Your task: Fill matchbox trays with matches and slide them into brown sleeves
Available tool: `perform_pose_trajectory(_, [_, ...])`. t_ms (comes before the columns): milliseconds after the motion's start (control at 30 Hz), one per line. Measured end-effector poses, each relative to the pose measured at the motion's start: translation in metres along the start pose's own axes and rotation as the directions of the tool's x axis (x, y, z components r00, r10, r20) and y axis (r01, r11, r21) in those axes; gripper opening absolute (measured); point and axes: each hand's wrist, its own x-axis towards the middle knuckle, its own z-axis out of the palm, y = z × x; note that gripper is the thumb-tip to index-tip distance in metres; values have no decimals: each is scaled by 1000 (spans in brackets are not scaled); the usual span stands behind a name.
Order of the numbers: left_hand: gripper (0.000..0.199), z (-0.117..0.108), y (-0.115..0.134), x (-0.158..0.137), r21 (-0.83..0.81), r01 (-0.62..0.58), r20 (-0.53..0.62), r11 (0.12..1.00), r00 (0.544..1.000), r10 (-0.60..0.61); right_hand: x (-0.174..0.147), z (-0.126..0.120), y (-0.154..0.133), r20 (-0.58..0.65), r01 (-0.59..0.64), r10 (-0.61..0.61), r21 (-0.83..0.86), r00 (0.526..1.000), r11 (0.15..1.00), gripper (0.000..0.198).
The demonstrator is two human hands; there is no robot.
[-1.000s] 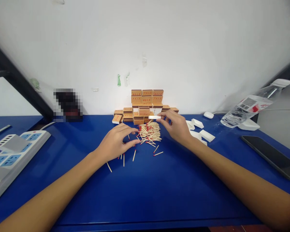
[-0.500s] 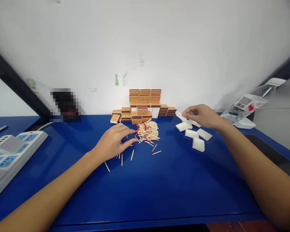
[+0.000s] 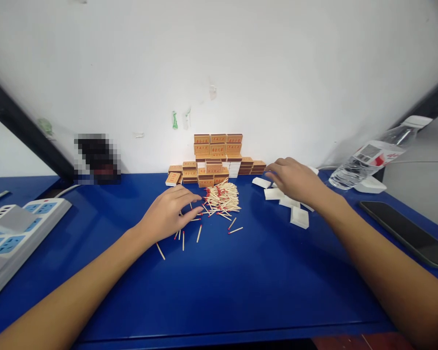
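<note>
My left hand [image 3: 173, 210] rests on the table at the left edge of a heap of red-tipped matches [image 3: 224, 198]. Its thumb and fingers are apart with nothing between them. Several loose matches [image 3: 199, 234] lie in front of that hand. Over a scatter of small white matchbox trays [image 3: 300, 218] is my right hand [image 3: 292, 179], its fingers apart and seemingly holding nothing; its thumb side is partly hidden. One white tray [image 3: 261, 183] lies just left of its fingertips. Behind the heap, orange matchboxes [image 3: 218, 149] are stacked against the wall.
A clear plastic bottle [image 3: 374, 156] leans at the right, with a black phone [image 3: 405, 232] in front of it. On the left lies a white power strip [image 3: 29, 233] with blue sockets. The white wall [image 3: 295, 73] closes off the table's back.
My right hand has let go of a white tray, which now lies farther left, and has shifted slightly left over the others. My left hand has hardly moved.
</note>
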Motion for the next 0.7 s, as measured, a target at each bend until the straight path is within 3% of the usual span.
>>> perform_pose_trajectory(133, [24, 0, 0, 0, 10, -6, 3, 1000, 1000, 6, -2, 14, -30, 53, 137, -134, -58, 990, 989, 38])
perform_pose_trajectory(300, [24, -2, 0, 1, 25, -10, -3, 1000, 1000, 10, -5, 26, -25, 48, 53, -46, -151, 998, 987, 31])
perform_pose_trajectory(467, [21, -8, -5, 2, 77, 2, 26, 997, 1000, -4, -4, 9, -16, 14, -10, 13, -195, 1000, 981, 26])
perform_pose_trajectory(533, [22, -12, -7, 1, 98, 35, 64, 995, 997, -42, -5, -4, -28, 7, 22, -21, -84, 1000, 996, 23])
perform_pose_trajectory(567, [23, -14, -7, 1, 102, 54, 85, 993, 994, -63, -6, -11, -38, 10, 50, -51, 61, 999, 997, 21])
perform_pose_trajectory(633, [23, -19, -5, 1, 92, 87, 125, 992, 987, -98, -11, -25, -62, 113, 107, -172, 433, 979, 895, 19])
perform_pose_trajectory(700, [23, -21, -2, 2, 61, 100, 159, 993, 981, -109, -16, -34, -84, 207, 119, -316, 635, 926, 764, 18])
